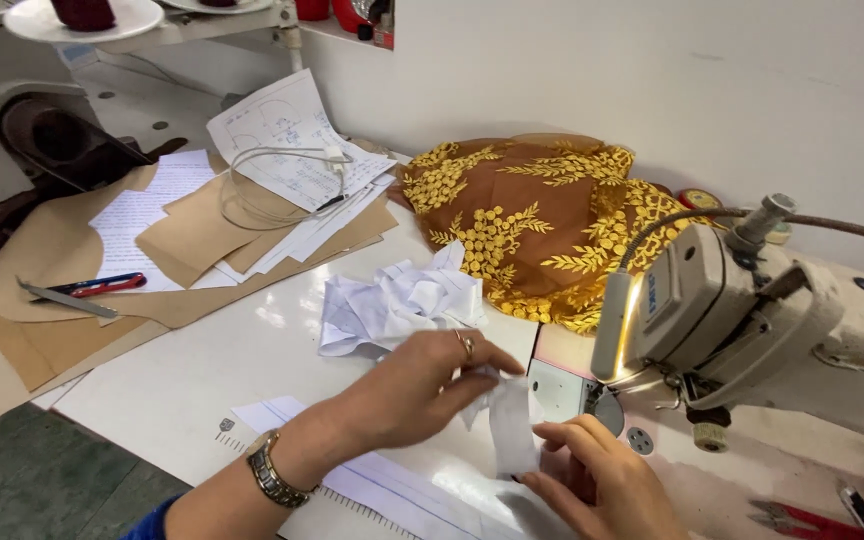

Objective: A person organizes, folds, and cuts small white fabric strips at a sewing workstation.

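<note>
1. Left hand point(417, 390) at 6 o'clock, wearing a ring and a metal wristwatch point(270, 474); fingers curled, pinching the top of a white fabric strip point(510, 425).
2. Right hand point(597, 480) at 5 o'clock, fingers bent, thumb and fingertips pinching the lower edge of the same strip.
3. Strip hangs between both hands, just at 9 o'clock of the sewing machine point(742, 310) needle area, above the white table point(202, 390).
4. Crumpled white fabric pile point(397, 305) at 12 o'clock of the left hand, near it, lying on the table.
5. Brown cloth with gold embroidery point(537, 225) bunched at 1 o'clock of the pile, touching the machine head.
6. Lined paper sheet point(392, 485) lies under the left wrist.
7. Brown paper pattern pieces point(62, 250) at 10 o'clock, with white sheets and a coiled white cable point(272, 185) on top.
8. Red-handled scissors point(87, 290) on the patterns, far at 9 o'clock.
9. Red-handled snips point(802, 518) at 3 o'clock of the right hand, on the machine bed.
</note>
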